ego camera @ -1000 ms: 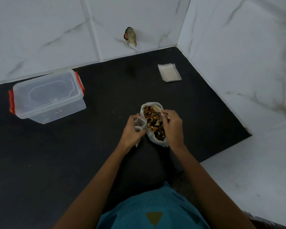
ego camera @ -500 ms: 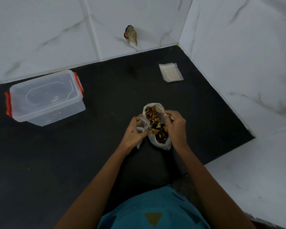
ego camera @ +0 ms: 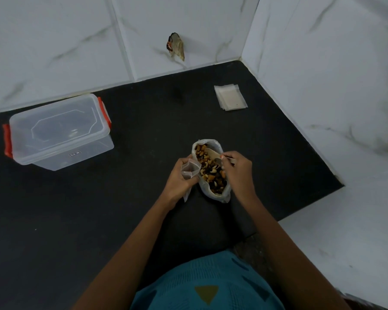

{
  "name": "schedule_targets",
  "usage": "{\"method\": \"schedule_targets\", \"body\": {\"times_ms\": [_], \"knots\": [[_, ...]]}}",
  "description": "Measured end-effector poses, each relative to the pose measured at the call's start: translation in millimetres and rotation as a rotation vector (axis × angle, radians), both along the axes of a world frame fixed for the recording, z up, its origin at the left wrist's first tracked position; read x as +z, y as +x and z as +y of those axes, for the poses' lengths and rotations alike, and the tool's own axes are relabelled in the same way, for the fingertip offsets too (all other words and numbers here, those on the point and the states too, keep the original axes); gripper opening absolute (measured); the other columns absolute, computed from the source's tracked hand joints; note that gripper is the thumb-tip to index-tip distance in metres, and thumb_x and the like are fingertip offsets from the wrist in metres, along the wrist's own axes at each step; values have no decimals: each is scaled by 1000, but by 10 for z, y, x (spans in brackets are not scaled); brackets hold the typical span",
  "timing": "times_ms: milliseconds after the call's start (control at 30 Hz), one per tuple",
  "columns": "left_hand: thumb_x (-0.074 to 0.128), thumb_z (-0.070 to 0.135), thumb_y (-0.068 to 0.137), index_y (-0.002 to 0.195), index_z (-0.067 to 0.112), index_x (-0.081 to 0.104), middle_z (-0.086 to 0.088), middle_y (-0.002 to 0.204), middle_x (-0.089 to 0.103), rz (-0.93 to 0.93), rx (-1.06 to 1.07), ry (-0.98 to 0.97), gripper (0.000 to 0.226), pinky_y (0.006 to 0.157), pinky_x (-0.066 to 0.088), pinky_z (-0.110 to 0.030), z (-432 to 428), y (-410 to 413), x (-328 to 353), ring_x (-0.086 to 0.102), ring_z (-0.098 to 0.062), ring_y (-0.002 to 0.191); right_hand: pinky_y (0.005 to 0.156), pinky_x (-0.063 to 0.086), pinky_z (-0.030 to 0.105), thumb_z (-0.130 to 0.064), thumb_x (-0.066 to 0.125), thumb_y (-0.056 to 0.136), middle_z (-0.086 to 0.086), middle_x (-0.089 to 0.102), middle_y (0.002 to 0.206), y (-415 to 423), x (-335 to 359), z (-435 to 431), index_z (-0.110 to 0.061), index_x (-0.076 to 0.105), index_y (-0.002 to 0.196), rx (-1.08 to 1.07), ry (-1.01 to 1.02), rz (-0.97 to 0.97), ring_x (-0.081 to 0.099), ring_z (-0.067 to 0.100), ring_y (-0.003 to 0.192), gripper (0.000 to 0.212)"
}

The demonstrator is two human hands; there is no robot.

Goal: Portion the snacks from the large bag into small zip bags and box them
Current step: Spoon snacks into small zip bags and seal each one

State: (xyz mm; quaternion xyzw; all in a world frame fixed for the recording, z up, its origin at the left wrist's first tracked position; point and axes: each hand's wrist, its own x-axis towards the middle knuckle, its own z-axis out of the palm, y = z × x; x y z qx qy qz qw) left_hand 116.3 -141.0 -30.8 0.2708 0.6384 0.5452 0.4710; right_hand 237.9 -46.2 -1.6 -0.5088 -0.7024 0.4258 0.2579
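While the left hand grips a small zip bag, the right hand pinches a spoon in the big snack bag.

Left hand grips thin clear plastic zip bag; counter beneath — matt black; box (far left) — glossy clear plastic.

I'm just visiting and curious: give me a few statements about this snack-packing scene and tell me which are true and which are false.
1. The left hand holds a small zip bag. True.
2. The clear box stands open. False: its lid is on.
3. The right hand holds a spoon in the large bag. True.
4. The spare zip bags lie against the box. False: they lie apart, near the right wall.
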Motion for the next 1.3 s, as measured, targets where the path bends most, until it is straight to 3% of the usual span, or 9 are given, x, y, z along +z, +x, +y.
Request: {"method": "schedule_targets", "body": {"times_ms": [100, 200, 333, 467, 733, 900, 1033, 1200, 1300], "knots": [[60, 0, 84, 109, 19, 46, 21, 110, 48, -5, -2, -4, 34, 71, 48, -8, -10, 4, 25, 51, 11, 92, 53, 47, 10, -9, 53, 91, -3, 59, 69, 15, 38, 62, -9, 63, 95, -69, -119, 40, 58, 1, 56, 10], [61, 2, 84, 105, 23, 47, 19, 116, 48, -13, -1, -7, 33, 75, 46, -12, -18, -3, 22, 51, 5, 99, 45, 44, 8, -6, 54, 91, 1, 58, 64, 36, 80, 98, -5, 63, 93, -121, -248, 116, 55, -2, 45, 9], [61, 0, 84, 98, 27, 48, 10, 118, 52, -25, 6, -3, 32, 82, 47, -18, -3, 9, 26, 53, -4, 105, 44, 45, 11, -5, 54, 91, 2, 58, 62, -25, 65, 59, -2, 62, 94, -229, -340, 177, 53, 2, 45, 10], [62, 1, 84, 99, 27, 50, 13, 115, 54, -23, -9, -16, 32, 90, 46, -23, -1, 0, 3, 53, -7, 111, 45, 46, 11, -6, 56, 89, 4, 58, 63, 42, 78, 99, 2, 64, 93, -269, -456, 212, 53, 3, 47, 12], [60, -1, 84, 102, 24, 47, 1, 126, 50, 0, -36, -39, 34, 77, 46, -15, -18, 12, 81, 51, -11, 114, 55, 49, 16, -9, 57, 89, 3, 62, 65, -93, -1, 6, -1, 64, 93, -303, -490, 244, 57, 7, 56, 11], [59, -3, 84, 100, 24, 50, 14, 118, 46, 38, -96, -45, 33, 69, 47, -8, -8, 31, 94, 50, 1, 103, 52, 49, 13, -6, 57, 89, 5, 60, 67, -81, 32, -14, -4, 62, 81, -349, -619, 338, 56, 8, 57, 10], [59, -3, 84, 118, 10, 48, 25, 103, 47, 49, -116, -61, 38, 77, 44, -12, 20, 28, 63, 50, 6, 100, 53, 50, 13, -4, 56, 89, 7, 58, 68, -3, 85, -24, -1, 60, 83, -403, -702, 450, 55, 9, 59, 9], [60, 1, 85, 142, 13, 31, 18, 134, 35, 50, -122, -70, 65, 89, 41, -14, -27, 9, 27, 38, 1, 119, 55, 51, 13, -4, 55, 90, 6, 57, 70, 89, 126, -34, 2, 61, 87, -409, -741, 510, 55, 8, 60, 9], [61, 4, 85, 145, 12, 26, 11, 148, 24, 105, -121, -90, 69, 84, 42, -10, -57, 19, 43, 42, 10, 106, 55, 51, 14, -5, 55, 90, 6, 57, 70, 142, 154, -46, 2, 62, 90, -405, -735, 509, 54, 8, 60, 10]]}}
